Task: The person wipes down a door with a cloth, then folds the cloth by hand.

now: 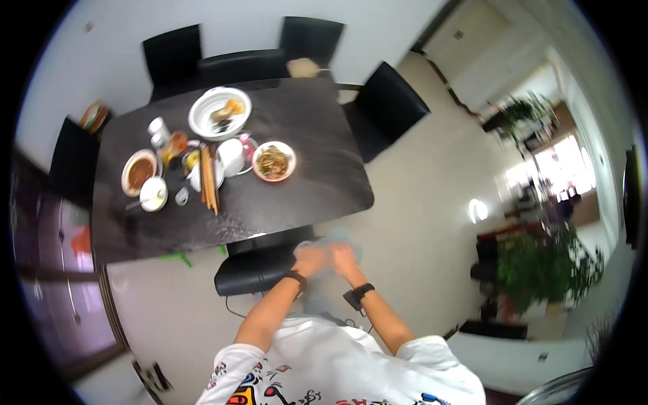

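Note:
My left hand (pixel 310 260) and my right hand (pixel 343 258) are close together in front of my body, just off the table's near edge. Both are closed on a grey-blue cloth (pixel 339 236), which is smeared by motion and shows above and beside the fingers. Exactly how the fingers grip it is blurred. Below my left hand a black chair (pixel 260 268) is pushed toward the dark table (pixel 304 196). A dark band is on each wrist.
On the table are a white basket (pixel 194 120) with food scraps, a bowl of noodle-like food (pixel 273 163), a bowl of brown sauce (pixel 141 173), a small white bowl (pixel 154 194), chopsticks (pixel 208 179) and several jars. Another black chair (pixel 385 108) stands at the right end.

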